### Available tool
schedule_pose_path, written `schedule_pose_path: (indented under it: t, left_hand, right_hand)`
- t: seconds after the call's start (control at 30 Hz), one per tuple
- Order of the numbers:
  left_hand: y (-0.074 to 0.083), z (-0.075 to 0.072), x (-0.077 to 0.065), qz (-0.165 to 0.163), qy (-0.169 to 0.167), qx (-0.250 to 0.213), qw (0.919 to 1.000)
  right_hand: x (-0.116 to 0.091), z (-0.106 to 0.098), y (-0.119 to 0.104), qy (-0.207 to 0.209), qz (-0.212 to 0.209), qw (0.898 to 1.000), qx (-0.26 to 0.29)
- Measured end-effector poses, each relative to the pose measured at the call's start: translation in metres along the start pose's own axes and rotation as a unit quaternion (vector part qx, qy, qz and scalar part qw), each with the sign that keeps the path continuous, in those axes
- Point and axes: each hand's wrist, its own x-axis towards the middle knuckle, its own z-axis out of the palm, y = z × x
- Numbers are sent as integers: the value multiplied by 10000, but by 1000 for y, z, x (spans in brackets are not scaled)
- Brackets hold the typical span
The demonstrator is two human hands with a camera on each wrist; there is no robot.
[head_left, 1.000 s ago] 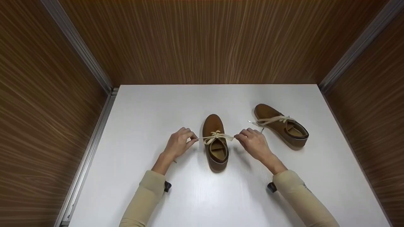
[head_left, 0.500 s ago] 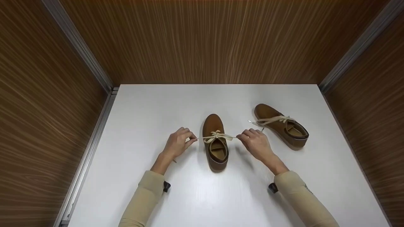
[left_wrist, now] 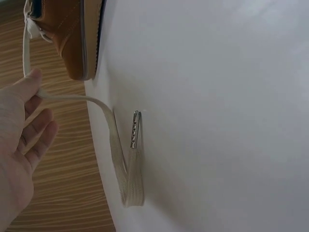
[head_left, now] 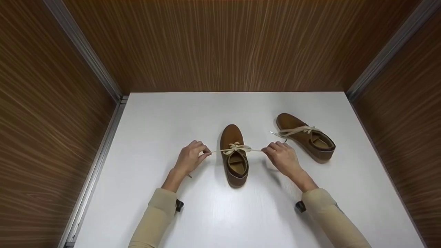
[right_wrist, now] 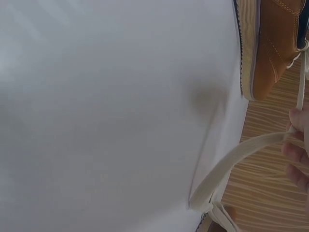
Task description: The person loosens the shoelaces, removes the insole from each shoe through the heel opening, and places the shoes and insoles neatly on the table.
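Observation:
A brown shoe [head_left: 232, 136] stands upright mid-table in the head view, toe pointing away. Across its opening, a cream shoelace [head_left: 256, 150] is knotted in a bow with small loops. My left hand [head_left: 189, 157] pinches one stretch of the lace at the shoe's left, between thumb and fingers. To the right, my right hand [head_left: 283, 159] pinches the opposite stretch. Both stretches run nearly straight from the knot. Past the left fingers, a loose tail with a metal aglet [left_wrist: 135, 129] hangs down in the left wrist view. Another tail [right_wrist: 227, 162] droops from the right fingers.
A matching brown shoe [head_left: 293, 124] lies angled at the back right, its lace end [head_left: 275, 133] trailing beside it. The white table [head_left: 165, 113] is bounded by wood-grain panels [head_left: 234, 44] at the back and both sides.
The hands have drawn slightly apart, left hand leftward and right hand rightward. The lace stretches between knot and fingers are longer, and the loop on the right looks smaller.

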Motion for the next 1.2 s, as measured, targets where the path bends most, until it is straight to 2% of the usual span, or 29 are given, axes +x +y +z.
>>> schedule_pose_path:
  t: [0.37,0.6,0.87,1.2]
  left_hand:
    - [-5,-1,-7,-151,23,-125,9998]
    - [-9,-4,-11,-421,-144,-244,9987]
    - [-14,-5,-14,-559,-82,-309,9979]
    - [-21,-5,-19,-809,-204,-330,9960]
  right_hand:
    - [-11,2,5,-75,221,9997,0]
    - [-16,2,8,-172,308,9994,12]
    - [-19,0,12,-129,364,9992,63]
    - [-27,-1,18,-236,522,9983,78]
